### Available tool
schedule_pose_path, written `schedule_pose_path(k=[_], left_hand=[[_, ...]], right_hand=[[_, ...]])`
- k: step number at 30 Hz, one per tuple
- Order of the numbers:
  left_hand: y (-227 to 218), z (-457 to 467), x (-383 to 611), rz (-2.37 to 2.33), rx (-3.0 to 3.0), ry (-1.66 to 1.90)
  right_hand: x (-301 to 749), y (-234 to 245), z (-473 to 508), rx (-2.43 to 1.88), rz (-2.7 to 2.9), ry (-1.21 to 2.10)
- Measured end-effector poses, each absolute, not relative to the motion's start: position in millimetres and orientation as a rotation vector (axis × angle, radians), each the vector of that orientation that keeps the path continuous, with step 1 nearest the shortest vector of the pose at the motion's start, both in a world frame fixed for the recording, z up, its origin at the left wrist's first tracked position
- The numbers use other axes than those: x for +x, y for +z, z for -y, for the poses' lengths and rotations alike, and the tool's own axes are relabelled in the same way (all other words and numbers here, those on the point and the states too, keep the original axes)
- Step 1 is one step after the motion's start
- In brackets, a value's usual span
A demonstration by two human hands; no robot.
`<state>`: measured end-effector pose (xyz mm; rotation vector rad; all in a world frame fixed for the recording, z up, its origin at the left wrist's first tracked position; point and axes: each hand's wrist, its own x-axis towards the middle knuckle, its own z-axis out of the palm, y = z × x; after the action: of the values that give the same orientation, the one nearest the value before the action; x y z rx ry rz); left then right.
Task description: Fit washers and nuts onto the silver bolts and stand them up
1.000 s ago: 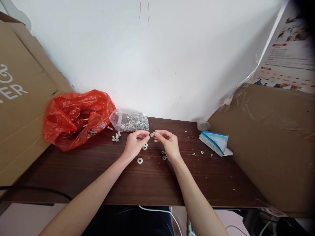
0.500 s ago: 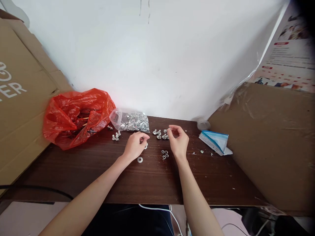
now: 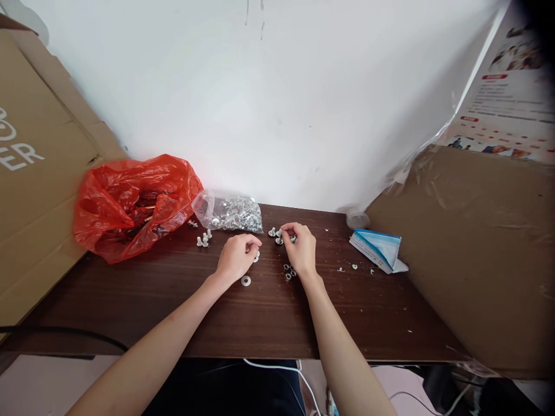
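Observation:
My left hand (image 3: 238,255) rests low over the table, its fingers curled and thumb drawn in; whatever they may hold is hidden. A flat washer (image 3: 255,257) peeks out beside its thumb, and another washer (image 3: 246,281) lies nearer me. My right hand (image 3: 300,249) is bent down over a group of bolts fitted with washers (image 3: 272,232), thumb and forefinger pinched close to one. Whether they grip it cannot be made out. Just under that hand are several hex nuts (image 3: 288,277), partly covered. Left of my left hand stand several plain bolts (image 3: 205,243), heads down.
A clear bag of metal hardware (image 3: 240,215) lies by the wall, beside a red plastic bag (image 3: 139,208). At the right are a blue-and-white packet (image 3: 376,249) and a round clear container (image 3: 357,219). Cardboard (image 3: 47,173) flanks the dark wooden table (image 3: 260,329).
My right hand has moved left, from the right end of the bolt group to its middle, now covering some bolts and part of the nuts. My left hand has stayed nearly still.

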<state>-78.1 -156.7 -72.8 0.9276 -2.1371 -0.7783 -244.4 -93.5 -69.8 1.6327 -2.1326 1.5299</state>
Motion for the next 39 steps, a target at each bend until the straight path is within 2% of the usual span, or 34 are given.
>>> schedule_pose_path(k=[10,39], left_hand=[[-71.9,156.3,-77.7,2.14,0.989,-0.837],[-65.5,151.8,-77.0,2.168,0.981,-0.897]], right_hand=[[-246.5,-72.0,94.5,1.624,2.153,1.354],[-246.5,-71.2,94.1,1.63,2.203,1.501]])
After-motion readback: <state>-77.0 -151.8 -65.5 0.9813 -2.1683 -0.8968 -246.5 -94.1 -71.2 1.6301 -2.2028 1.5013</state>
